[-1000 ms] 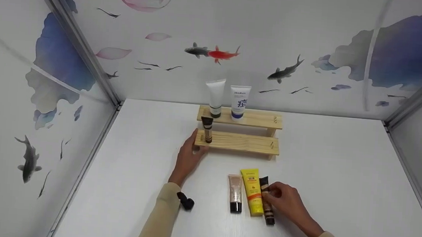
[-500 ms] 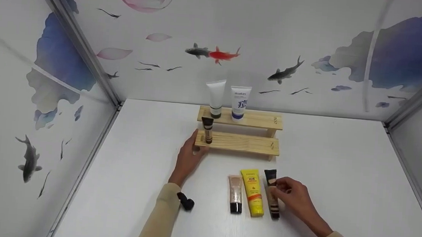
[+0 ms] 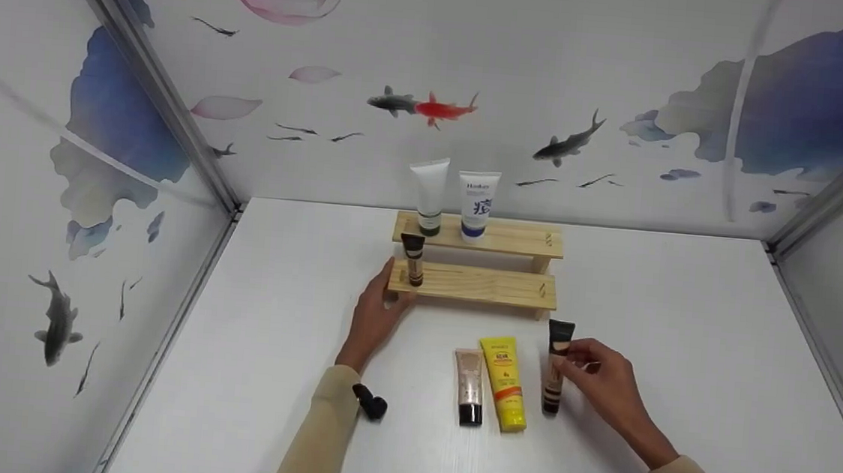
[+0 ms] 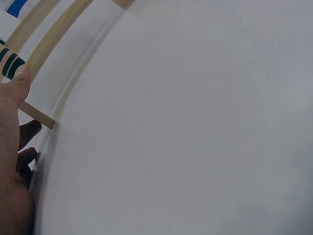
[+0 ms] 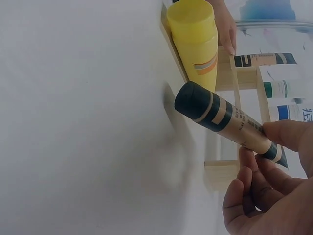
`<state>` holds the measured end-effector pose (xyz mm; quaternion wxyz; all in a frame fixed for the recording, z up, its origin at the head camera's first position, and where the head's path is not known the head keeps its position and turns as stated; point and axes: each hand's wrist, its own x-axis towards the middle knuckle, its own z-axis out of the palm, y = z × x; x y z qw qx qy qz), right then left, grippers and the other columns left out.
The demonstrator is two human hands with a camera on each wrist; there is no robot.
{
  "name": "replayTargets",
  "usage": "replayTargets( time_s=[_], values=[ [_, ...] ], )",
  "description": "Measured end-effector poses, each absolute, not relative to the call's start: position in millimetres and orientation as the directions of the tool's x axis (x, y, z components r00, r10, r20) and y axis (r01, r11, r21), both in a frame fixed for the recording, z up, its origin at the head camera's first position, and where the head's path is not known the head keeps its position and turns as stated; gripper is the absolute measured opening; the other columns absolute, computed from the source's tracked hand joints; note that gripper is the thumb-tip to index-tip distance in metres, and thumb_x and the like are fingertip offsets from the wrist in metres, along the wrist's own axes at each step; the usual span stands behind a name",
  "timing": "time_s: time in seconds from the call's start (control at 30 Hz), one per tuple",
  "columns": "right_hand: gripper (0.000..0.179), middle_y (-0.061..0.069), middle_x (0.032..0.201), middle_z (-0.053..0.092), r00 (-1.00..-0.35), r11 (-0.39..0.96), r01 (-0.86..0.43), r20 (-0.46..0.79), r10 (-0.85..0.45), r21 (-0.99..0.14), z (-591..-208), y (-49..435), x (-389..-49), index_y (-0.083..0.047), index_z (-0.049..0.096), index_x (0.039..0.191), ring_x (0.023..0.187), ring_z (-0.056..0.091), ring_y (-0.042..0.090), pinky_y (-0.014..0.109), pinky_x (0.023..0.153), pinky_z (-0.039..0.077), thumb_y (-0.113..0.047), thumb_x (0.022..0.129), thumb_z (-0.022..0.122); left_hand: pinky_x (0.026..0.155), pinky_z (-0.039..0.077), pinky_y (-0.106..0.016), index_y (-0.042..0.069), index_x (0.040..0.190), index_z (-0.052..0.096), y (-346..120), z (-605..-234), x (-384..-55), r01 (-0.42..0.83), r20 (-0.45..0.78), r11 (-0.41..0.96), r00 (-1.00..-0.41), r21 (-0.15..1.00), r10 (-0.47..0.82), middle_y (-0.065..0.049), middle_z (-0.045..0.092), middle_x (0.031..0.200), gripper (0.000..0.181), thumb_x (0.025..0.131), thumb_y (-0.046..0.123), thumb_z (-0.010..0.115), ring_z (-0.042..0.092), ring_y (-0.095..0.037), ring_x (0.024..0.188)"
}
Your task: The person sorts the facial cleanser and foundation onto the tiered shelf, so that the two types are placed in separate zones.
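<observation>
My right hand [image 3: 602,375] pinches a black-and-tan cosmetic tube [image 3: 556,367] between thumb and fingers. In the right wrist view the tube [image 5: 230,125] tilts, its black cap pointing away from the hand. My left hand [image 3: 378,312] grips the left end of a two-step wooden rack [image 3: 485,285]; in the left wrist view its thumb [image 4: 20,83] lies at the lower shelf's edge, fingers lower down by the leg. A similar small dark tube [image 3: 413,260] stands cap down on that shelf, close to the left hand. A yellow tube [image 3: 504,384] lies left of the held one.
A pinkish tube with a black cap [image 3: 469,387] lies left of the yellow one on the white table [image 3: 685,325]. On the rack's upper step stand a plain white tube [image 3: 431,196] and a white-and-blue tube [image 3: 477,205]. Patterned panels enclose the table's back and sides.
My right hand has lifted the dark tube away from beside the yellow one, moving it right and toward the rack, and the tube has turned more upright. The left hand stays put.
</observation>
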<state>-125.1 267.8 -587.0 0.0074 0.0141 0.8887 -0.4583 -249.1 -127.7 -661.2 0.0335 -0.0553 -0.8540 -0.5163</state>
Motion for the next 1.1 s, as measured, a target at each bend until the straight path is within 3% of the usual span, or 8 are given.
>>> replayTargets(
  time_s=[0.63,1.1],
  values=[
    [0.032,0.011,0.118,0.075,-0.998,0.562,0.022,0.013,0.057,-0.827,-577,277,-136,-0.003,0.075,0.127,0.106,0.063,0.024,0.019,0.087,0.05,-0.027,0.106,0.079,0.129,0.033,-0.056,0.022,0.177,0.027,-130,-663,-250,0.122,0.108,0.442,-0.993,0.889,0.055,-0.011,0.039,0.176,0.097,0.102,0.067,0.068,0.039,-0.032,0.16],
    [0.033,0.011,0.117,0.075,-0.992,0.554,-0.016,0.081,0.093,-0.833,-570,276,-143,-0.003,0.075,0.126,0.104,0.061,0.021,0.017,0.086,0.048,-0.028,0.105,0.081,0.127,0.036,-0.055,0.016,0.177,0.027,-131,-663,-249,0.158,0.137,0.441,-0.987,0.884,0.079,-0.013,0.041,0.174,0.093,0.105,0.055,0.072,0.044,-0.032,0.157]
  ],
)
